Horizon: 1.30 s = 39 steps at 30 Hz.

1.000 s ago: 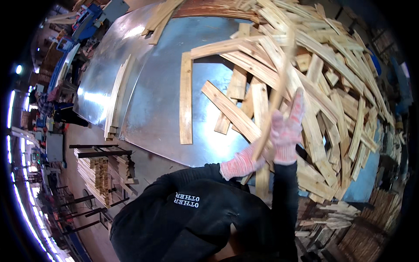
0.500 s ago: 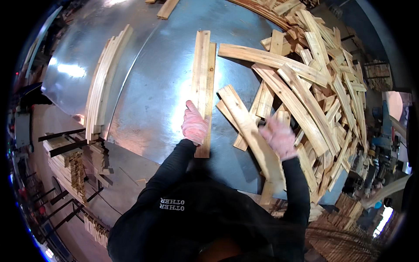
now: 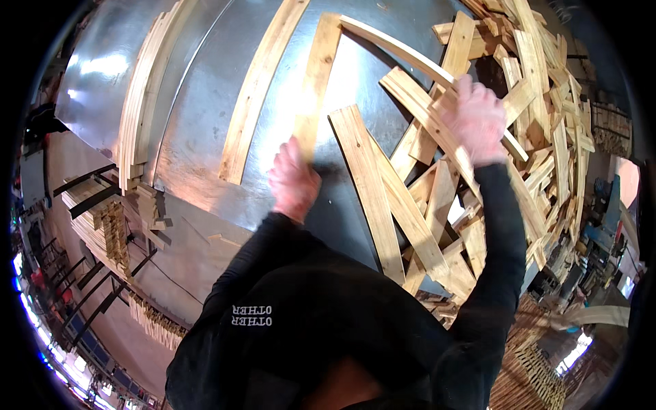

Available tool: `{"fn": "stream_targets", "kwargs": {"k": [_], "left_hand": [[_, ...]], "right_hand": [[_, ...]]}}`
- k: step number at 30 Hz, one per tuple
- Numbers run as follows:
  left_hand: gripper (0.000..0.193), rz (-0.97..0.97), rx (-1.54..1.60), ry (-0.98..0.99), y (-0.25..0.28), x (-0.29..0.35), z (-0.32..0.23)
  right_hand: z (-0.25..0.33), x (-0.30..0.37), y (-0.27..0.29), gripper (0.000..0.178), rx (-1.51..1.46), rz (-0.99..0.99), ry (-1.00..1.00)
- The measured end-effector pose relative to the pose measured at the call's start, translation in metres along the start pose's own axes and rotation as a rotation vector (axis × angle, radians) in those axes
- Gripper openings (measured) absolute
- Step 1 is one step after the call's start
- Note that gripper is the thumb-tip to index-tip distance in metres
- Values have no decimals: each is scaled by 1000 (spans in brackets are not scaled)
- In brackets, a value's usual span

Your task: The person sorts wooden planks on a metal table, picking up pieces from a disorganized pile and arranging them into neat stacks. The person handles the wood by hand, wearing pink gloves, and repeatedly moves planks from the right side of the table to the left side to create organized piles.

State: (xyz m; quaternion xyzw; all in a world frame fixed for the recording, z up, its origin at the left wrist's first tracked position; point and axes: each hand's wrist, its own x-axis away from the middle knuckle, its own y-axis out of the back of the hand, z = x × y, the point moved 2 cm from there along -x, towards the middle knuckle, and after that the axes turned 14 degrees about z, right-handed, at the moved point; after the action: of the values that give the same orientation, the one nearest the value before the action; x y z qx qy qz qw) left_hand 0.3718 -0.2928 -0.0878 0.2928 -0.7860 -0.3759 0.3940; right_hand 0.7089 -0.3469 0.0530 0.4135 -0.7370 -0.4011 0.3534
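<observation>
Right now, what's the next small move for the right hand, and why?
Probably lift the slanting plank slightly off the pile: the right hand is at it, and it appears to lie across other pieces. The left hand is at the near end of a flat plank; blur hides both grips.

A woodworking workshop: a shiny grey metal tabletop [image 3: 212, 89] bears a jumbled heap of pale wooden boards [image 3: 526, 48] at right; stacked wooden strips [image 3: 113, 236] sit on a black metal rack [image 3: 92, 201], near left.
</observation>
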Motion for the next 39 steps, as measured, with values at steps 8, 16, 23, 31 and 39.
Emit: {"fn": "stream_targets", "kwargs": {"k": [8, 16, 23, 31, 39], "left_hand": [[85, 368, 1207, -101, 77, -11, 52], [103, 186, 1035, -142, -32, 78, -44], [64, 401, 127, -334, 10, 88, -37], [82, -118, -857, -837, 112, 58, -17], [66, -155, -529, -163, 194, 53, 112]], "right_hand": [[115, 162, -87, 64, -755, 479, -19], [112, 83, -1, 54, -1063, 236, -197], [187, 102, -65, 78, -1305, 626, 239], [174, 121, 45, 69, -939, 533, 694], [-59, 20, -29, 72, -684, 224, -45]]}}
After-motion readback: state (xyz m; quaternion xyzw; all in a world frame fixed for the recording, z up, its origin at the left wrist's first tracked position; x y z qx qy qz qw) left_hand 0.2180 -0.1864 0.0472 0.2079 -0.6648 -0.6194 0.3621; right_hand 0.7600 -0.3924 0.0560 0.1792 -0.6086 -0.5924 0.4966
